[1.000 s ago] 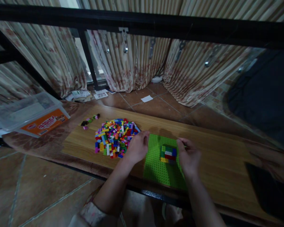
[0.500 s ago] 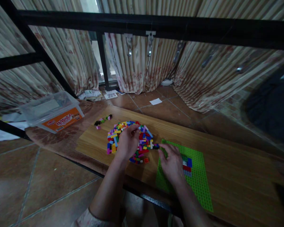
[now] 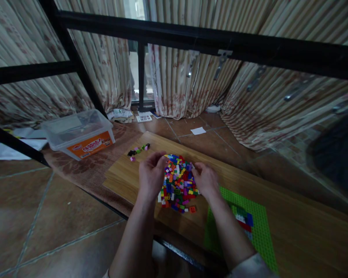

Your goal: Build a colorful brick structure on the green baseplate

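A heap of small coloured bricks (image 3: 178, 185) lies on the desk (image 3: 121, 173), between its far and near edges. The left hand (image 3: 152, 173) is at the heap's left side, fingers curled into a narrow grip; the right hand (image 3: 206, 179) is at its right side, thumb and fingers bent. In this dim view I cannot tell whether either grip holds a brick. The right forearm crosses a green baseplate (image 3: 262, 227) near the desk's near edge, bearing a brick block (image 3: 245, 224). A few black and green pieces (image 3: 137, 150) lie near the far left corner.
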{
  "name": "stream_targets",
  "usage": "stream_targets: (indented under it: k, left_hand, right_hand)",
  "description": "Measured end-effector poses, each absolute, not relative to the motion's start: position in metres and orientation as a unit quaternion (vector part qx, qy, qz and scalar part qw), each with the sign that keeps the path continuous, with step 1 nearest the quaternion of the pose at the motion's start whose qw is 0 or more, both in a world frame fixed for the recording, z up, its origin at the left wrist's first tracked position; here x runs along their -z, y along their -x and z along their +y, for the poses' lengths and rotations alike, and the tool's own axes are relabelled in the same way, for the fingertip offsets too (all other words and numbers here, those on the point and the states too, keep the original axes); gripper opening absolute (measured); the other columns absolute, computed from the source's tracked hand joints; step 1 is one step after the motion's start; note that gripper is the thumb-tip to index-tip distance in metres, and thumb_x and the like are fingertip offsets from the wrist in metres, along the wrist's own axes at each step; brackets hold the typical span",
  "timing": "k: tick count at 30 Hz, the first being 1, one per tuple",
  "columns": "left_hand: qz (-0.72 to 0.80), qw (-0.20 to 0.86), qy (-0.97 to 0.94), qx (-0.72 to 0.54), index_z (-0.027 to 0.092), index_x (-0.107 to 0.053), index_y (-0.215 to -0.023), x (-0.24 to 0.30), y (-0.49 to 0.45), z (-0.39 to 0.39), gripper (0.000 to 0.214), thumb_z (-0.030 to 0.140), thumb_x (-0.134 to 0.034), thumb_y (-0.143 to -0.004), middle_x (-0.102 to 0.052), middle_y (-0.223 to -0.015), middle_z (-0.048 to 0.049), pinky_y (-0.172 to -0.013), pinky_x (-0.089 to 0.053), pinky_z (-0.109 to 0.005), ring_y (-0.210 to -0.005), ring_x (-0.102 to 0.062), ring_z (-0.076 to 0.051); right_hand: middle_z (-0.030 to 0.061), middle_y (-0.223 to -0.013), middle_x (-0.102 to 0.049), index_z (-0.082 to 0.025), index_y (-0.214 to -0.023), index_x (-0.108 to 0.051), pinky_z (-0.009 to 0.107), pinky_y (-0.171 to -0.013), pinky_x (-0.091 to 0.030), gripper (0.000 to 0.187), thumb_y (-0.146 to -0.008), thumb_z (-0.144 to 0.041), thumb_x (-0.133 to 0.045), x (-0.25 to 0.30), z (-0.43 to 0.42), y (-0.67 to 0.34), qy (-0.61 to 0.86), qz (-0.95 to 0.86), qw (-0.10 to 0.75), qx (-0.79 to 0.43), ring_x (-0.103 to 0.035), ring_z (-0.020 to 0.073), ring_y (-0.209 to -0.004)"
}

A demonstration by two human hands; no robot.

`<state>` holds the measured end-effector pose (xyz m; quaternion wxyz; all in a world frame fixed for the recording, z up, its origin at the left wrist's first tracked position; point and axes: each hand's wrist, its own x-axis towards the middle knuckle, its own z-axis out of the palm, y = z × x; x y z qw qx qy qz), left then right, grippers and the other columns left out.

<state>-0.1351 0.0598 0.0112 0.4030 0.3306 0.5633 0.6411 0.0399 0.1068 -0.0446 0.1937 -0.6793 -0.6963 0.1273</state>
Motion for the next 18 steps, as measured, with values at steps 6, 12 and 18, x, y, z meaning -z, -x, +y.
stream_targets:
  k: [6, 12, 18]
  left_hand:
    - [0.549, 0.429, -0.319, -0.643, 0.013, -0.070, -0.089, -0.010, 0.134, 0.061, 0.021, 0.025, -0.066, -0.072, -0.065, -0.070, 0.0003, -0.057, -0.039, -0.020, -0.061, -0.054, -0.009]
    - [0.548, 0.433, -0.312, -0.645, 0.013, -0.070, -0.086, -0.010, 0.135, 0.062, 0.021, 0.025, -0.069, -0.069, -0.064, -0.069, 0.0012, -0.056, -0.039, -0.019, -0.059, -0.052, -0.008]
    - [0.531, 0.455, -0.321, -0.639, 0.014, -0.070, -0.085, -0.011, 0.128, 0.061, 0.021, 0.026, -0.069, -0.068, -0.066, -0.071, 0.0007, -0.060, -0.041, -0.020, -0.062, -0.055, -0.010]
  right_hand:
    - [0.0119, -0.086, -0.073, -0.020, -0.086, -0.072, 0.032, -0.068, -0.043, 0.021, -0.084, -0.033, -0.055, 0.049, 0.108, -0.040, 0.730, -0.664, 0.113, -0.112, -0.067, 0.0254, -0.083]
    - [0.0074, -0.078, -0.072, -0.022, -0.073, -0.070, 0.029, -0.064, -0.040, 0.014, -0.081, -0.025, -0.059, 0.048, 0.103, -0.041, 0.714, -0.677, 0.128, -0.128, -0.066, 0.0221, -0.076]
    - [0.0074, -0.083, -0.070, -0.020, -0.079, -0.067, 0.029, -0.070, -0.041, 0.012, -0.084, -0.024, -0.057, 0.051, 0.092, -0.037, 0.702, -0.681, 0.163, -0.131, -0.064, 0.0208, -0.080]
